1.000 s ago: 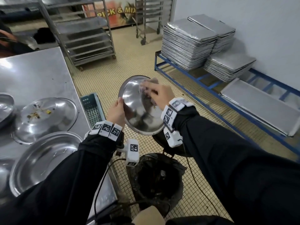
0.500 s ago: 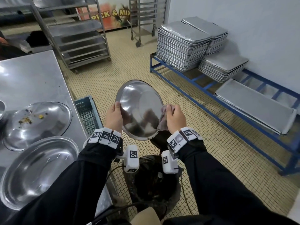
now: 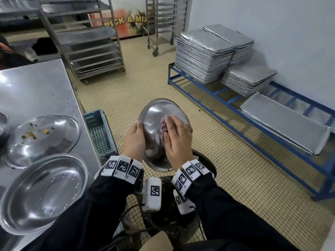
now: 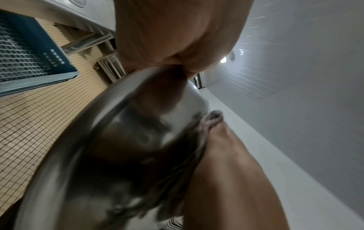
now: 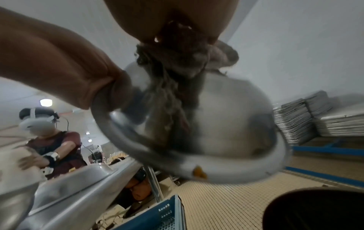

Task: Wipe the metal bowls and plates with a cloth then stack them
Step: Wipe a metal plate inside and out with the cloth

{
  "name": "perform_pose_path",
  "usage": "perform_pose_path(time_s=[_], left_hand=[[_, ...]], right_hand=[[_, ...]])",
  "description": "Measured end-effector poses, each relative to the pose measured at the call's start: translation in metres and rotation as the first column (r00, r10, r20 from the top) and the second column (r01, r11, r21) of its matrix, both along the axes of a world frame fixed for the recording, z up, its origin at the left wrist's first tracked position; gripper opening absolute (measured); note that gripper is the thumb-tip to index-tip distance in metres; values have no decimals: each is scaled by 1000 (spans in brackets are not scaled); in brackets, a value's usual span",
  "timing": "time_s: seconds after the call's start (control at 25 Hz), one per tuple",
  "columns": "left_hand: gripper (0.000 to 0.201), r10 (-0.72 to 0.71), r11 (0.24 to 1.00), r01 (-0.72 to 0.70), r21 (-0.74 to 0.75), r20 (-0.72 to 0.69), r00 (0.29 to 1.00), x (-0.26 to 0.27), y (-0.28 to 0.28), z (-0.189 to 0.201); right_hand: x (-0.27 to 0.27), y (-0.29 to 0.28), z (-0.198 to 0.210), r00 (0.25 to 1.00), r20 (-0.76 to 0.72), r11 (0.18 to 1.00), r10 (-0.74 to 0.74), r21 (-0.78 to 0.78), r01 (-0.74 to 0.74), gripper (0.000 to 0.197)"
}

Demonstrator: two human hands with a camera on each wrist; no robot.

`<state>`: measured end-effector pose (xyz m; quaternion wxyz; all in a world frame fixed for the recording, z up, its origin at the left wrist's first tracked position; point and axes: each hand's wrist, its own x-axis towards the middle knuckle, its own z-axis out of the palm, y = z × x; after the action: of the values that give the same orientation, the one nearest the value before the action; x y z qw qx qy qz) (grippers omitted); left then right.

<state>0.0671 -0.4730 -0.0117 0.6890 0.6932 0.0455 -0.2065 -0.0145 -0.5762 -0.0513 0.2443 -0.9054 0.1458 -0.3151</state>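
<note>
Holding the round, shiny metal bowl (image 3: 159,127) up off the desk, tilted on edge, the left hand (image 3: 134,140) grips its left rim, thumb over the lip; this likely frees the face for wiping and steadies the bowl against the push. Bowl sits directly above the dark round waste bin (image 3: 204,160) on the tiled floor, probably so loosened scraps drop in.

Right hand (image 3: 176,142): fingers nearly straight, flat, pressing a crumpled greyish-pink cloth (image 3: 163,125) against the bowl. Right wrist view shows the cloth (image 5: 177,74) bunched under the palm. An orange food speck (image 5: 199,171) clings to the rim, so wiping looks unfinished.

On the steel desk (image 3: 36,84), well to the left: one wide metal plate carrying food crumbs (image 3: 54,131), not yet wiped, and nearer the person an empty shallow metal plate (image 3: 45,192). No stack visible yet.

A dark green plastic crate (image 3: 97,131) stands on the floor just beside the desk edge. Stacked grey baking trays (image 3: 204,55) rest on a blue frame rack (image 3: 226,102) along the wall.
</note>
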Motion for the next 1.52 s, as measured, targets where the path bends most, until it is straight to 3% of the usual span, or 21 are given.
perform_pose_path(time_s=[0.08, 0.2, 0.36, 0.52, 0.68, 0.76, 0.84, 0.96, 1.08, 1.24, 1.36, 1.44, 1.52], left_hand=[[27, -7, 1000, 8, -10, 12, 1000, -4, -2, 6], [26, 22, 1000, -22, -20, 19, 1000, 0, 1, 16], [28, 84, 996, -83, -18, 38, 996, 10, 8, 21], [30, 98, 994, -101, 35, 85, 992, 7, 7, 17], [30, 51, 998, -54, 21, 116, 992, -4, 8, 18], [29, 46, 999, -47, 0, 117, 992, -6, 11, 20], [29, 66, 998, -66, -2, 104, 992, -4, 14, 22], [31, 117, 992, -120, 37, 90, 989, 3, 22, 18], [33, 172, 984, -176, 33, 101, 980, 6, 28, 15], [32, 140, 988, -149, 48, 151, 979, 2, 28, 21], [30, 65, 997, -72, 26, 195, 979, -5, 29, 21], [29, 33, 999, -39, 25, 217, 976, -7, 31, 20], [29, 19, 999, -25, 23, 223, 975, -6, 35, 18]], right_hand=[[17, -6, 9, 1000, 13, 994, 22, 106, -23, 57], [30, -39, 11, 997, -62, 971, -52, 231, 65, 57], [-2, -46, -11, 981, -195, 897, -8, 432, 93, 57], [-9, 10, -18, 984, -119, 981, 131, 161, -111, 55], [30, -2, 16, 996, 3, 996, 89, -23, -89, 51], [39, -27, 31, 1000, -17, 992, -4, 126, 6, 48], [33, -46, 28, 991, -125, 914, -41, 396, 88, 47], [1, -38, 3, 992, -126, 852, -9, 519, 73, 50], [-22, -3, -18, 984, -124, 910, 130, 410, -69, 56], [-4, 29, -10, 959, -100, 964, 267, 53, -262, 58], [25, 22, 16, 989, 62, 991, 133, -18, -132, 51], [31, 0, 29, 993, 110, 995, -40, 95, 29, 49], [23, -26, 23, 990, 12, 939, -138, 319, 127, 47]])
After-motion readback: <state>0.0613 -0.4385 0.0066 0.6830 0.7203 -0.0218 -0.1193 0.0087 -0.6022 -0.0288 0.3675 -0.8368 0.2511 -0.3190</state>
